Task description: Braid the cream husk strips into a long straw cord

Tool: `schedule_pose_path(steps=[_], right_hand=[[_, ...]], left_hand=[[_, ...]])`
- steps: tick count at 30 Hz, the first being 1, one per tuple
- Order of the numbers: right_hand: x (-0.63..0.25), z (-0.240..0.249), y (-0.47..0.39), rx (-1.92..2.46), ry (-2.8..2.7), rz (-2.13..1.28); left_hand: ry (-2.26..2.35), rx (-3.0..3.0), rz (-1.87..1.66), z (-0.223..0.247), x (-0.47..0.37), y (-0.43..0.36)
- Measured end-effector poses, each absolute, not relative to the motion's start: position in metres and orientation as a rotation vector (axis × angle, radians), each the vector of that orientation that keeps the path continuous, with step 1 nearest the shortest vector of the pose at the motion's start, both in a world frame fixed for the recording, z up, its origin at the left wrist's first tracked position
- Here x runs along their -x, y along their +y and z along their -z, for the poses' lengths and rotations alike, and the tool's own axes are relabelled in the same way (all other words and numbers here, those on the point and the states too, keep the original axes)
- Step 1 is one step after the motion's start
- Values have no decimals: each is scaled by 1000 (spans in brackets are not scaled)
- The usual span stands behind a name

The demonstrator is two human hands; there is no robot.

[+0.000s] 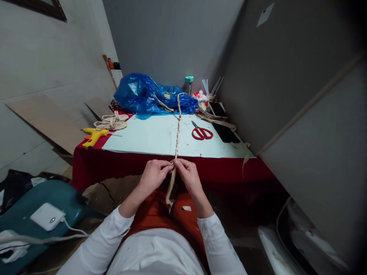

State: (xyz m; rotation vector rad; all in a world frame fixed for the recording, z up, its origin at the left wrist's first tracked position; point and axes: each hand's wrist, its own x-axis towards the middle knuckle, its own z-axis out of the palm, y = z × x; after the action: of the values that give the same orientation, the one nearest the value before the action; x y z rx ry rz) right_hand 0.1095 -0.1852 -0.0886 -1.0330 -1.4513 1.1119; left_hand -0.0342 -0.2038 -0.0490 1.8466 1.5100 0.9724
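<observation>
A thin, straw-coloured braid (178,133) runs from the blue plastic bag at the back, across the white board, down to my hands. My left hand (155,173) pinches it at the near end from the left. From the right, my right hand (187,173) pinches the same spot, fingertips almost touching. Below the fingers, loose flat strands (171,186) hang over my lap. Just what each fingertip grips is too small to tell apart. Red-handled scissors (202,132) lie on the board to the right of the braid.
A blue plastic bag (137,93) sits at the back. At left are a yellow glue gun (94,136) and woven sandals (113,121). A phone (225,132) and fibre strips (219,121) lie right. A green chair (51,198) holds a white device (47,216).
</observation>
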Motion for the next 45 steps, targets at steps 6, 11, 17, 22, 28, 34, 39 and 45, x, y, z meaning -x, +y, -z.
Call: schedule_pose_path(steps=[6,11,17,22,28,34,39,45], right_hand=[[-107,87,-187,980,-1379,-1125],[-105,88,-190,912,-1237,-1299],[-113,82,-194,845,-1074,-1546],[-117,77,-196,794,-1041,-1612],[-117,74,-200,778,-1067,-1670],[-125,79,-199,861,-1292,-1536],[-129,76,-201,1072,-1673,-1032],[-131,71,-209,1303,-1846,-370]], left_hand=[[1908,-2341,-670,34,23,-229],[1934,-2485,-364,47,-1,-252],[1602,-2333,-502,51,4,-254],[1561,-1935,-1094,40,27,-214],[1180,-1658,-932,48,20,-180],[1084,-1431,-835,47,15,-187],[970,-1185,-844,51,16,-186],[1016,-1030,-940,55,14,-188]])
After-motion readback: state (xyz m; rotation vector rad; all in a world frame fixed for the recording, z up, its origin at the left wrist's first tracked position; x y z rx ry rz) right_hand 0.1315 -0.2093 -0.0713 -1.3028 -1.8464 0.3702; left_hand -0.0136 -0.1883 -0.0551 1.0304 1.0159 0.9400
